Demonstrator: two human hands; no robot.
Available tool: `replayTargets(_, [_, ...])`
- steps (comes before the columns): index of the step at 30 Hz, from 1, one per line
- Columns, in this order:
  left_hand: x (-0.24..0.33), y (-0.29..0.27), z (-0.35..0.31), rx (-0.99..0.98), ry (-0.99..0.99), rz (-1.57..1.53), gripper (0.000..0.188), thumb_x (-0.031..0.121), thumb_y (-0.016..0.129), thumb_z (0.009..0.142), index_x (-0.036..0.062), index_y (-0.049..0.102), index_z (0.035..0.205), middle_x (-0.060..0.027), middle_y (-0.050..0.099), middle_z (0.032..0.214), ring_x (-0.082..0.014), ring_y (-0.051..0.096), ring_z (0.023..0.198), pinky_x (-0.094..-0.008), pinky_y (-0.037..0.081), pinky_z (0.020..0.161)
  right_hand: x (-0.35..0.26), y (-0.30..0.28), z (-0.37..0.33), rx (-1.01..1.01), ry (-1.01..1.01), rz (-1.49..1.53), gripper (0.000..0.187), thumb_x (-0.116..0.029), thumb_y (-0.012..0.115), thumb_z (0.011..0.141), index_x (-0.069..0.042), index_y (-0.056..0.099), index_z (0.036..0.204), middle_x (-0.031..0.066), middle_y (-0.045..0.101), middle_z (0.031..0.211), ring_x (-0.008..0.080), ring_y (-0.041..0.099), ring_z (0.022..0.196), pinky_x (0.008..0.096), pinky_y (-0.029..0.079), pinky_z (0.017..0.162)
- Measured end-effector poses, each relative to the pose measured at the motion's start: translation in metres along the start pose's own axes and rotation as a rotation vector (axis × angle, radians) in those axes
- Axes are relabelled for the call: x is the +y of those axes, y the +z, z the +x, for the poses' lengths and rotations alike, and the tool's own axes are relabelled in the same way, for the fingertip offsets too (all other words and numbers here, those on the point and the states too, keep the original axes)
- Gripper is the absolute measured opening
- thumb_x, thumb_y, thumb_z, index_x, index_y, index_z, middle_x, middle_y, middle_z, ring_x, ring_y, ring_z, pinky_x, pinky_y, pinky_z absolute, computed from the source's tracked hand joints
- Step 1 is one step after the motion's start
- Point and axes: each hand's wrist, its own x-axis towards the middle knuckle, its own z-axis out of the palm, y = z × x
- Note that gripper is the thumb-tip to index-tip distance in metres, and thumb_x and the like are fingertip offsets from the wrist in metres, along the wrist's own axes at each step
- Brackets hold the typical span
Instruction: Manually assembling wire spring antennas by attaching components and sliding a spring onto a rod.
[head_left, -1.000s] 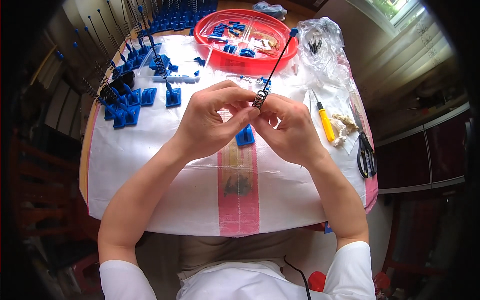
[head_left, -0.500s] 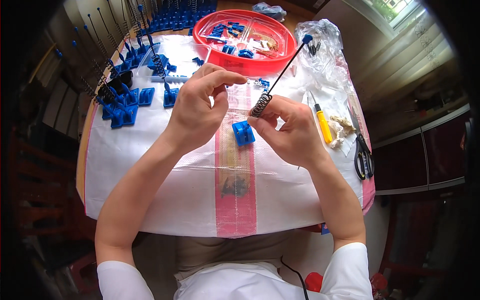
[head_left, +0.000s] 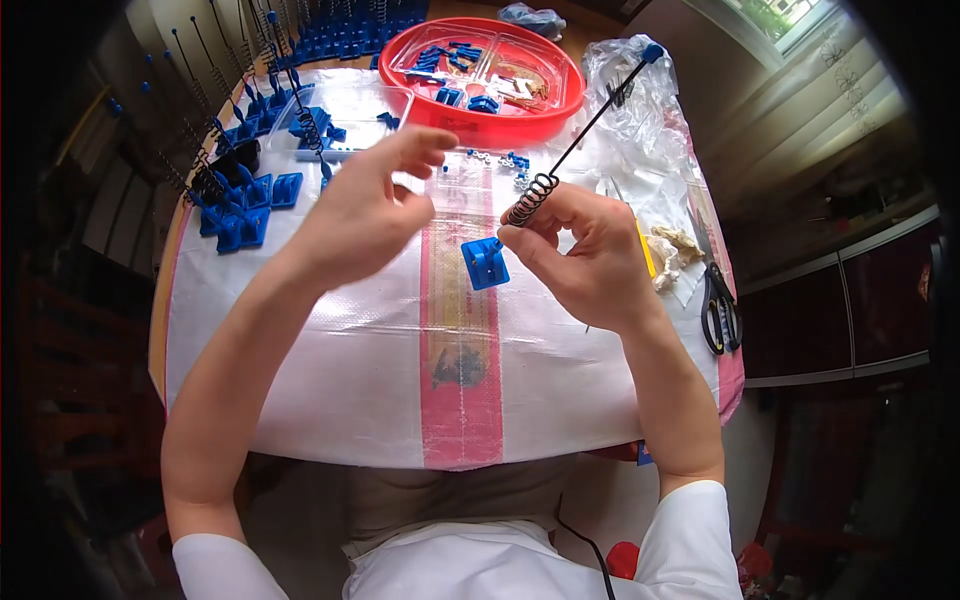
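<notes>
Between the thumb and fingers of my right hand [head_left: 590,260] is the lower end of a black spring rod [head_left: 600,114]. Its coil rises out of the pinch, and the thin shaft leans up and to the right to a blue tip. Just below the fingertips is a square blue base [head_left: 486,264], apparently joined to the rod; my fingers cover the joint. My left hand [head_left: 362,215] hovers to the left with thumb and fingers apart, holding nothing, slightly blurred. Small blue and white parts [head_left: 515,162] lie on the table beyond both hands.
A red basin [head_left: 545,125] holding a clear divided tray stands at the back. Finished-looking blue bases with spring rods [head_left: 240,225] crowd the left, beside a clear plastic box [head_left: 385,100]. To the right are a plastic bag [head_left: 640,130], a yellow-handled screwdriver [head_left: 645,252] and black scissors [head_left: 718,315].
My left hand has moved left and slightly down, away from the rod, its fingers loosening. My right hand keeps its pinch, and the rod's tip has swung to the upper right.
</notes>
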Motion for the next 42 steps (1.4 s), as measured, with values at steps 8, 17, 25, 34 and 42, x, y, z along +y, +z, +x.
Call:
replayTargets(8, [-0.009,0.051,-0.031,-0.021,0.029,-0.325,0.05,0.011,0.072,0.084,0.0007,0.054,0.129,-0.0127,0.059,0.124,-0.0222,0.056,0.119,-0.0367,0.048,0.099,-0.004,-0.002,0.0,0.027,-0.041,0.019,0.012,-0.007,0.076,0.081,0.001,0.067,0.082,0.0068,0.065,0.069,0.0106,0.058,0.059,0.0264,0.047,0.054])
replayTargets(17, [-0.015,0.07,-0.035,-0.005,-0.034,-0.637,0.029,0.002,0.068,0.089,0.0012,0.057,0.115,-0.0061,0.062,0.109,-0.0109,0.062,0.097,-0.0303,0.054,0.09,-0.004,-0.003,-0.003,0.043,-0.035,0.073,0.01,-0.007,0.076,0.082,0.001,0.069,0.083,0.0047,0.065,0.07,0.0092,0.057,0.06,0.0248,0.046,0.055])
replayTargets(25, [-0.014,0.07,-0.037,0.005,-0.05,-0.762,0.017,-0.003,0.062,0.093,-0.0013,0.061,0.11,-0.005,0.06,0.11,-0.0107,0.062,0.096,-0.0271,0.056,0.088,0.006,0.0,-0.004,0.058,-0.021,0.164,0.009,-0.005,0.076,0.082,0.001,0.07,0.086,0.0042,0.065,0.071,0.0077,0.058,0.062,0.0239,0.047,0.056])
replayTargets(34, [-0.023,0.07,-0.035,-0.01,0.013,-0.8,0.013,-0.004,0.06,0.094,-0.0028,0.062,0.107,-0.0089,0.058,0.116,-0.0116,0.06,0.1,-0.0269,0.055,0.087,0.002,-0.002,-0.003,0.034,-0.022,0.129,0.011,-0.001,0.077,0.08,0.0,0.07,0.088,0.0054,0.066,0.074,0.0089,0.059,0.064,0.025,0.047,0.058])
replayTargets(42, [-0.024,0.07,-0.035,-0.039,0.013,-0.761,0.013,-0.002,0.059,0.095,-0.0029,0.062,0.108,-0.0083,0.059,0.117,-0.0118,0.06,0.1,-0.028,0.054,0.088,-0.006,-0.003,-0.001,0.022,-0.014,0.093,0.012,0.0,0.078,0.079,0.001,0.069,0.088,0.0067,0.066,0.076,0.0108,0.06,0.064,0.0265,0.048,0.059])
